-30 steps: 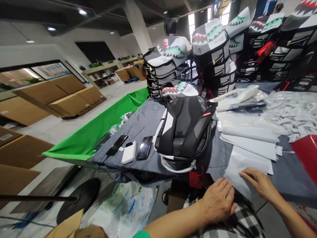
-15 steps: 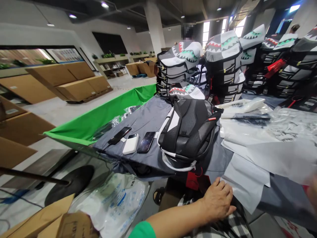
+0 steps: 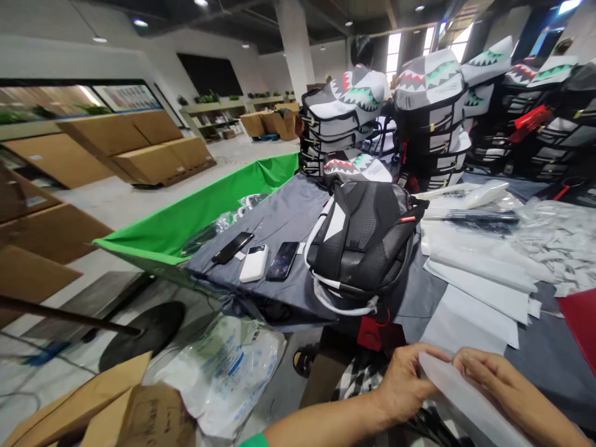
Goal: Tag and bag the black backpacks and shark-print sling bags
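Note:
My left hand (image 3: 404, 380) is closed on the near edge of a frosted plastic bag (image 3: 472, 400), thumb and fingers pinching it. Close beside it, my right hand (image 3: 488, 371) also grips the bag's upper edge, so the two hands nearly touch. The bag hangs down over the lap toward the bottom of the view. Beyond the hands, a black backpack (image 3: 365, 239) lies on the table with its straps facing up. A red tag (image 3: 370, 333) dangles from it over the table edge. White sheets (image 3: 479, 304) lie to its right.
Stacks of shark-mouth-patterned backpacks (image 3: 431, 84) stand at the back of the grey-covered table (image 3: 274, 214). Two phones (image 3: 282, 261) and a white power bank (image 3: 254, 263) rest at left. Clear plastic (image 3: 561, 239) and a red item (image 3: 582, 323) are at right. An open carton (image 3: 139, 416) sits below left.
My right hand has come in from the right edge, and the frosted plastic bag is now held between both hands in front of me. The view has shifted slightly.

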Tool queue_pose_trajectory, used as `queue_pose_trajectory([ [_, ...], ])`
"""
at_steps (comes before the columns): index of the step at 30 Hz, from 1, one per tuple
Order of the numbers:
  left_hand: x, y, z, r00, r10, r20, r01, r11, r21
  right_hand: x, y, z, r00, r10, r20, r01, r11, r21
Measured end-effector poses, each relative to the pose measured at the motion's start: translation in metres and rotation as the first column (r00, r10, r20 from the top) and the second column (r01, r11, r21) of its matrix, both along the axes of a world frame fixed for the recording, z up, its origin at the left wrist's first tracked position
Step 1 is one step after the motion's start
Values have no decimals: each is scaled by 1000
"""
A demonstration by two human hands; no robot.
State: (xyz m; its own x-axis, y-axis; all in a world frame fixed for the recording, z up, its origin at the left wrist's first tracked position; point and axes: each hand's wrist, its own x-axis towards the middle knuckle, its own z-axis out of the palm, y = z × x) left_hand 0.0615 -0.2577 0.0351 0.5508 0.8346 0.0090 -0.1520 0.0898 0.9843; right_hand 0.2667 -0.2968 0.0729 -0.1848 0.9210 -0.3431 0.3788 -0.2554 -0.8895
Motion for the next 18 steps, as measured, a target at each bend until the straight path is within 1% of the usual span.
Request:
queue_pose_trajectory([
  [1, 0, -1, -2, 996, 91, 6, -90, 990, -105, 4, 5, -6, 997, 36, -74, -38, 999, -30],
  [2, 0, 0, -3, 986, 169, 13, -164, 970, -181, 10, 8, -13, 989, 66, -128, -70, 997, -20],
  [3, 0, 0, -4, 975, 222, 24, -210, 949, -235, 17, 10, -20, 982, 101, -158, -100, 995, 13],
  [4, 0, 1, -5, 968, 249, 39, -228, 933, -279, 23, 12, -26, 979, 130, -157, -123, 991, 55],
  [6, -2, 3, -6, 960, 272, 71, -229, 902, -367, 31, 15, -35, 987, 150, -63, -140, 980, 138],
  [7, -3, 4, -6, 957, 278, 78, -227, 890, -397, 31, 16, -38, 992, 123, 9, -123, 976, 181],
  [8, -4, 4, -6, 958, 279, 71, -229, 887, -402, 30, 19, -38, 994, 84, 71, -98, 970, 222],
  [9, -5, 4, -7, 960, 275, 47, -239, 897, -372, 27, 22, -36, 993, 39, 114, -67, 966, 250],
  [10, -7, 3, -8, 964, 267, 5, -252, 918, -307, 22, 26, -32, 991, -8, 135, -28, 965, 262],
  [11, -9, 3, -10, 966, 254, -51, -259, 944, -206, 15, 30, -27, 988, -61, 139, 22, 964, 263],
  [12, -12, 2, -12, 965, 235, -115, -244, 967, -72, 8, 34, -22, 984, -109, 139, 70, 964, 256],
  [13, -15, 1, -14, 962, 214, -171, -203, 976, 81, 1, 38, -16, 981, -136, 141, 98, 964, 249],
  [14, -19, 0, -16, 957, 192, -215, -138, 960, 242, -5, 40, -11, 981, -133, 144, 95, 965, 246],
  [15, -24, 0, -19, 953, 187, -237, -81, 915, 396, -10, 42, -7, 983, -108, 148, 68, 964, 257],
  [16, -30, 0, -22, 950, 202, -240, -49, 850, 524, -12, 43, -4, 986, -64, 154, 20, 961, 275],
  [17, -36, 1, -25, 942, 246, -226, -59, 787, 614, -11, 42, -3, 985, -9, 171, -43, 955, 295],
  [18, -42, 2, -28, 926, 322, -199, -112, 736, 668, -7, 40, -3, 978, 19, 207, -88, 941, 326],
])
